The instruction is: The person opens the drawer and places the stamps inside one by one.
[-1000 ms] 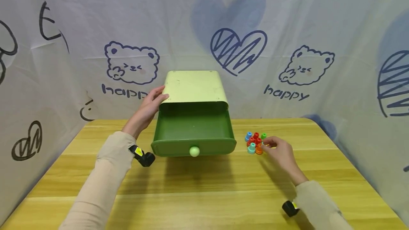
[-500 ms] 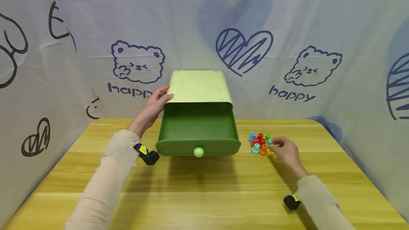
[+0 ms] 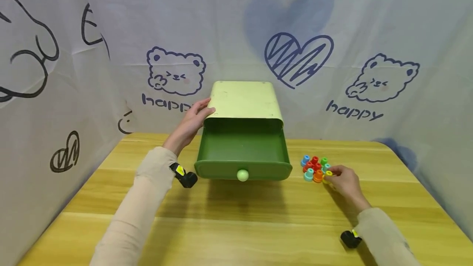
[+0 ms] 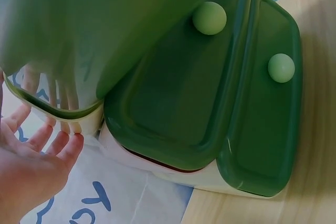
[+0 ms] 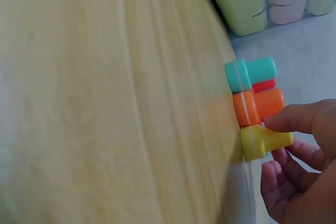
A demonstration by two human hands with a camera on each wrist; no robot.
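My left hand (image 3: 190, 124) rests against the left side of a drawer box, its fingers on the cream top shell (image 3: 244, 99). In the left wrist view those fingers (image 4: 68, 148) lie extended along the shell's side. The green top drawer (image 3: 244, 170) is pulled out and bare inside. At the right, my right hand (image 3: 346, 184) pinches a small yellow peg-shaped piece (image 5: 254, 142) between thumb and finger. The piece stands on its wide base on the table. An orange piece (image 5: 245, 108) and a turquoise piece (image 5: 241, 74) stand beside it.
Several red, blue and green pieces (image 3: 315, 160) cluster with these. Two lower drawers with round knobs (image 4: 281, 68) stay closed below the pulled-out one. The wooden table (image 3: 236, 225) backs onto a printed cloth wall (image 3: 236, 44).
The head view has swung left, shifting everything rightward in it. My right hand has moved slightly right and nearer, to the yellow piece. The left hand stays on the box.
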